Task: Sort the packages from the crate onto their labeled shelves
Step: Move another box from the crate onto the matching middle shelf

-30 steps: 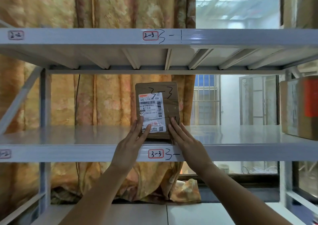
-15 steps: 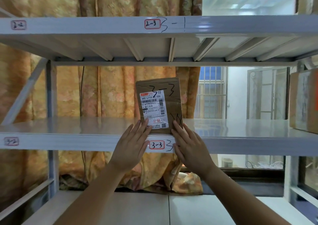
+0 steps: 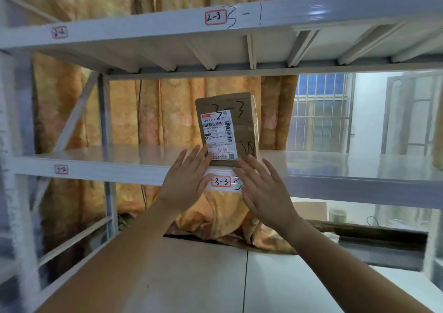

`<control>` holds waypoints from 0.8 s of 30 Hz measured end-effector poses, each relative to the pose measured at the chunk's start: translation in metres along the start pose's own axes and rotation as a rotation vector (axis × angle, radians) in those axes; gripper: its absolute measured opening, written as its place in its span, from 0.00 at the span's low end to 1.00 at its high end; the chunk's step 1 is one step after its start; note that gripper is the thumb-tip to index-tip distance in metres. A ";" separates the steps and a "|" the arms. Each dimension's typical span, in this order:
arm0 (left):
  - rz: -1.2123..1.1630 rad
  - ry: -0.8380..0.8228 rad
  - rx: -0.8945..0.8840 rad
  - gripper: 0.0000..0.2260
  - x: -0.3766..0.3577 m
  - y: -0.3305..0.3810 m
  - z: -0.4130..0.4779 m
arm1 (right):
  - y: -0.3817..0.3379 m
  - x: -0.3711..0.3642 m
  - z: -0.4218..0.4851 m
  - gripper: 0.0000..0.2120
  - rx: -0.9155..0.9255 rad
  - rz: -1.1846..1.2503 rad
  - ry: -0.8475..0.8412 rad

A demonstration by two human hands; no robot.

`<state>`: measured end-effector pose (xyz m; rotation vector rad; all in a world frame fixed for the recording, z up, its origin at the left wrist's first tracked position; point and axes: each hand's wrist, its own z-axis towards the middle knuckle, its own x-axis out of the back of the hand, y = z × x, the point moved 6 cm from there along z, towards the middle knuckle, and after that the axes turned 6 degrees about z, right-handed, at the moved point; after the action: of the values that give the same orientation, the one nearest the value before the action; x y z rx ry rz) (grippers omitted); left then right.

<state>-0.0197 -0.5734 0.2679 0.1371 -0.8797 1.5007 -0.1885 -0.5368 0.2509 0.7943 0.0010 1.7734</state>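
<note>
A grey metal shelf (image 3: 100,166) stands before an orange curtain (image 3: 148,111). The box (image 3: 227,126), marked 3-3, stands upright at the shelf's front edge, right above the 3-3 label (image 3: 221,181). The left hand (image 3: 187,183) and right hand (image 3: 266,188) are flat below it, fingers apart and gripping nothing; whether their tips touch it I cannot tell. Standing tall so near the edge, it could tip forward if brushed. No crate is in view.
</note>
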 end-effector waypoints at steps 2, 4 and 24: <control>0.028 -0.014 0.008 0.30 0.010 -0.002 -0.004 | -0.009 0.006 0.001 0.21 0.043 0.012 0.017; 0.047 -0.034 0.018 0.31 0.022 -0.002 -0.008 | -0.012 0.009 0.003 0.21 0.031 0.042 0.021; 0.317 -0.378 0.337 0.25 0.108 -0.095 -0.204 | -0.147 0.017 0.026 0.26 0.217 0.518 0.011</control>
<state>0.1329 -0.3796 0.2292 0.5654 -0.9695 1.9537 -0.0525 -0.4785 0.2234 1.0044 -0.0054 2.2949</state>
